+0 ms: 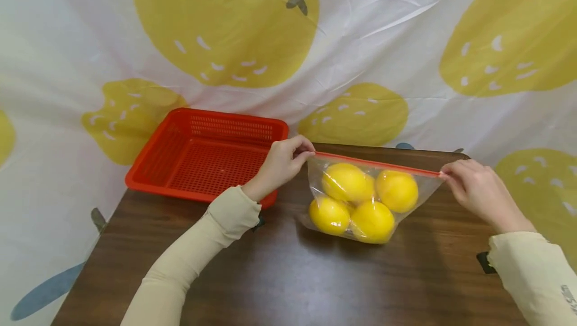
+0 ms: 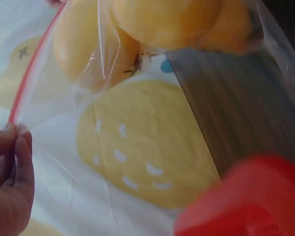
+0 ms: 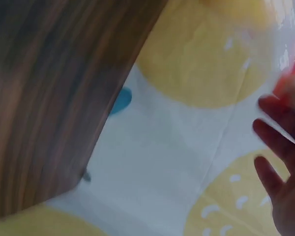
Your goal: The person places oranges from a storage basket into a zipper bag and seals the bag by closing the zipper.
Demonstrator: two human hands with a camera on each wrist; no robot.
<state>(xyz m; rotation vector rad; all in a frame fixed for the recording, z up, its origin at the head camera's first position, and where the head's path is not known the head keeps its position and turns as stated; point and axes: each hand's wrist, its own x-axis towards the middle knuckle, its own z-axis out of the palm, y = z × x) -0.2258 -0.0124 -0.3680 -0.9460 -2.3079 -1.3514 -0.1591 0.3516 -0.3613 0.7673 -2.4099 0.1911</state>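
A clear zip bag (image 1: 360,216) with a red zip strip hangs over the table, stretched between both hands. Inside it sit several lemons (image 1: 349,182), bunched in two rows. My left hand (image 1: 281,160) pinches the strip's left end between thumb and fingertips; the left wrist view shows this left hand (image 2: 12,172) at the strip's end, the fruit beyond it. At the opposite end, my right hand (image 1: 484,193) pinches the corner. In the right wrist view, the right hand (image 3: 285,132) has its other fingers spread apart, and the strip is blurred.
A red plastic basket (image 1: 207,166) with a slotted floor stands at the back left of the dark wooden table (image 1: 306,286), close beside the left hand. Behind the table hangs a white cloth (image 1: 378,30) printed with yellow fruit, reaching down past its edges.
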